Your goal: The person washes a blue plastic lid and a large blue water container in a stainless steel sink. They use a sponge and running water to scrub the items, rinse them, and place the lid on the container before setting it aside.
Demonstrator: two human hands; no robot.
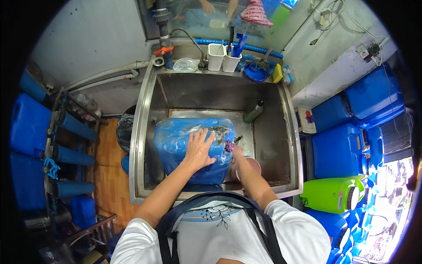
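A large blue plastic jug (176,152) lies on its side in the stainless steel sink (281,149), streaked with white suds and a dark patch. My left hand (200,149) rests on top of it, fingers spread. At the jug's right end, my right hand (237,155) is closed on a small purple-and-pink scrubber (229,146) pressed to the jug; most of its fingers are hidden. Beside my right forearm stands a pink tub (254,166), partly covered by it. A green bottle with a dark cap (253,112) leans in the sink's far right corner.
Along the back ledge stand white holders (216,57) with brushes, a blue strainer (255,73), a yellow sponge (277,74) and a pipe with an orange valve handle (163,50). Blue jugs (336,149) and a green jug (329,194) crowd the right; blue filter tubes (74,156) line the left.
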